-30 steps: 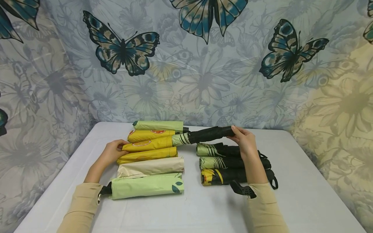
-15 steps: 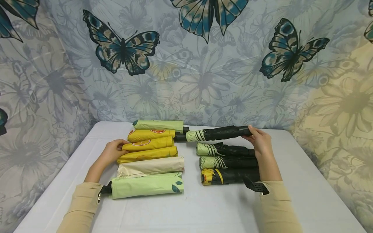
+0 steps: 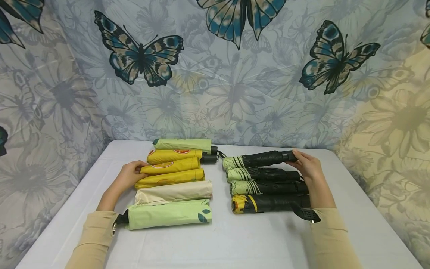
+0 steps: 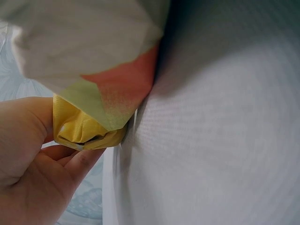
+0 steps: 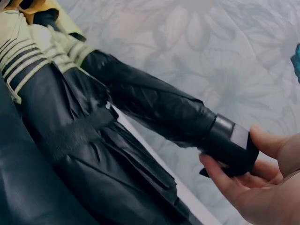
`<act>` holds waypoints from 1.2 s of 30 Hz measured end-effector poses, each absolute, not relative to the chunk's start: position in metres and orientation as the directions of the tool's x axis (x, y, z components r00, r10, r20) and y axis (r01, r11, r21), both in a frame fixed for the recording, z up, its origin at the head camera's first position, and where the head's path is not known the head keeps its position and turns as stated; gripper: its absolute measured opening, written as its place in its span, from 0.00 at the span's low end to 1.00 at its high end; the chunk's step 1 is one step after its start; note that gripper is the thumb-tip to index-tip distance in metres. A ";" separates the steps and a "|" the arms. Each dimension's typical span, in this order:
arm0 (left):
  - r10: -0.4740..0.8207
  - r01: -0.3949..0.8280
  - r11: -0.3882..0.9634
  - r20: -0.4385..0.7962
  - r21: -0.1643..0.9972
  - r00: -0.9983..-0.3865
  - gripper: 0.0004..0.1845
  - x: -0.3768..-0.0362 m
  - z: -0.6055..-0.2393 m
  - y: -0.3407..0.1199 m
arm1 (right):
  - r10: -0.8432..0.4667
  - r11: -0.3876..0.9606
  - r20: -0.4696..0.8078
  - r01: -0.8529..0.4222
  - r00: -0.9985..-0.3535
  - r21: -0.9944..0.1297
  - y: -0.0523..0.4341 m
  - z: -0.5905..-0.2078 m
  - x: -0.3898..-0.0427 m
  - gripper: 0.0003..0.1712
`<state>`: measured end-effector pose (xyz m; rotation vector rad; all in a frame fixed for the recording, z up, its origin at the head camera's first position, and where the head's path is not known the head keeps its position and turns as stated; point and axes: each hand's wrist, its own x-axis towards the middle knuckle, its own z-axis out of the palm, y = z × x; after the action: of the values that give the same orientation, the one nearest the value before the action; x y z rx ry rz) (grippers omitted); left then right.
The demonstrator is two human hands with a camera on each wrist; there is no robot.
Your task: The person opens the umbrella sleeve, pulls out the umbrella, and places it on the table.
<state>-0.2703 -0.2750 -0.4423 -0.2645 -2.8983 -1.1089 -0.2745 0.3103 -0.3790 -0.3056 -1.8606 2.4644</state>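
Right hand [image 3: 310,166] setting black umbrella [image 3: 260,159] atop the right-hand row

We read the right hand as pinching the handle cap [image 5: 229,150], thumb and fingers curled round it; umbrella sits at the far end of that row, by three more black ones. Left hand [image 3: 129,175] is curled round the tip of a yellow umbrella [image 3: 169,167] in the left row. We count four black on the right and six on the left: three yellow, two green, one cream. We judge it light, with a stiff core under soft, slick fabric; best held at the hard handle or mid-body, since folds would slip
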 end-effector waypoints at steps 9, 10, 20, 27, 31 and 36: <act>0.156 0.198 0.723 0.123 0.662 -0.980 0.18 -0.268 -0.442 -0.277 | 0.062 -0.217 -0.127 0.111 -0.990 -0.970 0.323 -0.385 -0.281 0.06; 0.152 0.185 0.725 0.107 0.663 -0.982 0.18 -0.269 -0.442 -0.277 | 0.071 -0.168 -0.123 0.110 -0.990 -0.980 0.324 -0.386 -0.282 0.11; 0.143 0.167 0.735 0.090 0.658 -0.986 0.18 -0.270 -0.444 -0.275 | 0.156 0.350 -0.114 0.163 -0.981 -0.923 0.331 -0.415 -0.291 0.45; 0.151 0.193 0.721 0.121 0.665 -0.981 0.17 -0.269 -0.444 -0.275 | 0.193 0.446 -0.138 0.212 -0.972 -0.870 0.331 -0.425 -0.293 0.42; 0.140 0.161 0.734 0.086 0.660 -0.986 0.18 -0.270 -0.444 -0.275 | 0.180 0.439 -0.142 0.209 -0.973 -0.874 0.333 -0.426 -0.294 0.39; 0.138 0.154 0.746 0.076 0.648 -0.987 0.18 -0.270 -0.443 -0.274 | 0.133 0.428 -0.166 0.208 -0.977 -0.880 0.335 -0.426 -0.294 0.34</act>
<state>-0.2699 -0.2741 -0.4426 -0.2439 -2.9134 -1.0847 -0.2939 0.3354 -0.4260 -0.3253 -2.7138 1.6886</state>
